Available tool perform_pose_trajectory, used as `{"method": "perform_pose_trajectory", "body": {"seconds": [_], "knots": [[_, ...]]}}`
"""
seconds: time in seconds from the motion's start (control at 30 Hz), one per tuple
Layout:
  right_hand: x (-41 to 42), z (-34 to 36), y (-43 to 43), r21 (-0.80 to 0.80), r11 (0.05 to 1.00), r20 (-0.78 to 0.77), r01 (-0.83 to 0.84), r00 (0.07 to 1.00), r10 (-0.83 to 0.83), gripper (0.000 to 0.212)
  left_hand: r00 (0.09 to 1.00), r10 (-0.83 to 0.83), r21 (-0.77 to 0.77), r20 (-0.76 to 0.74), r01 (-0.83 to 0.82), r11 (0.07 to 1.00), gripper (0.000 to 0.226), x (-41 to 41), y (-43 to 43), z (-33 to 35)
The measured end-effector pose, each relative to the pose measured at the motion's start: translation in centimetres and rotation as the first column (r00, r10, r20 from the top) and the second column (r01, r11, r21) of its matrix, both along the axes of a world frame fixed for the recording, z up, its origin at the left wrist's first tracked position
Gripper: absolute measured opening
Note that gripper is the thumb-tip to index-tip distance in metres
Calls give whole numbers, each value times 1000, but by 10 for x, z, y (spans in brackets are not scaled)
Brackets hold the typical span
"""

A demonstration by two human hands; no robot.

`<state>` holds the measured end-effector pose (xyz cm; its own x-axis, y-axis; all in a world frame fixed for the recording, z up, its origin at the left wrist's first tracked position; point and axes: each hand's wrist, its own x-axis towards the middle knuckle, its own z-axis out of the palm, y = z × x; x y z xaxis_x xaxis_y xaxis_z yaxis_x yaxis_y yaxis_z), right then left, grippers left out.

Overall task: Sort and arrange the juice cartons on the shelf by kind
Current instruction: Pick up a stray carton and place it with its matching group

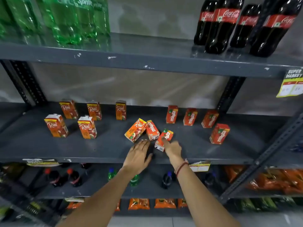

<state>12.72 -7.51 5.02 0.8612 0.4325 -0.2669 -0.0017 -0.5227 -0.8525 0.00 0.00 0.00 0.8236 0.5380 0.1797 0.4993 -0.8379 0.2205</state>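
On the grey middle shelf (49,149), several Real cartons (86,127) stand upright at the left and several Maaza cartons (219,133) stand upright at the right. In the middle lie a tipped Real carton (135,130), a tipped Maaza carton (152,132) touching it, and a second lying Maaza carton (164,140). My right hand (173,149) rests on that second Maaza carton, fingers around its near side. My left hand (138,154) is open, palm down, just in front of the tipped Real carton without touching it.
Green Sprite bottles (65,18) and Coca-Cola bottles (226,23) stand on the shelf above. Small soda bottles (72,177) fill the shelf below, orange snack packs (139,203) lower down. A slanted upright post (262,161) bounds the right side. A price tag (291,84) hangs at upper right.
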Motion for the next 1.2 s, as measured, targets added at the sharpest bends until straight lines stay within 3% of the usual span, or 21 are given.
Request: {"method": "perform_pose_trajectory", "body": {"seconds": [0.2,0.43,0.63,0.73,0.87,1.2], "knots": [[7,-2,32,-155,987,-185,-39,983,10,83,996,63,-23,-58,-64,998,62,11,9,-25],[27,-15,40,-124,990,-281,-66,959,29,86,997,76,40,30,-77,996,68,11,7,-32],[35,-24,23,117,993,-396,2,917,45,61,998,59,36,22,-60,998,66,9,6,-28],[30,-29,7,254,967,-395,-5,912,109,44,999,51,35,17,-52,998,70,7,5,-27],[19,-29,-4,393,920,-365,8,919,148,54,999,42,37,7,-42,998,73,8,4,-24],[9,-32,-3,378,919,-252,-111,943,218,60,998,64,37,-21,-63,997,71,8,3,-24]]}}
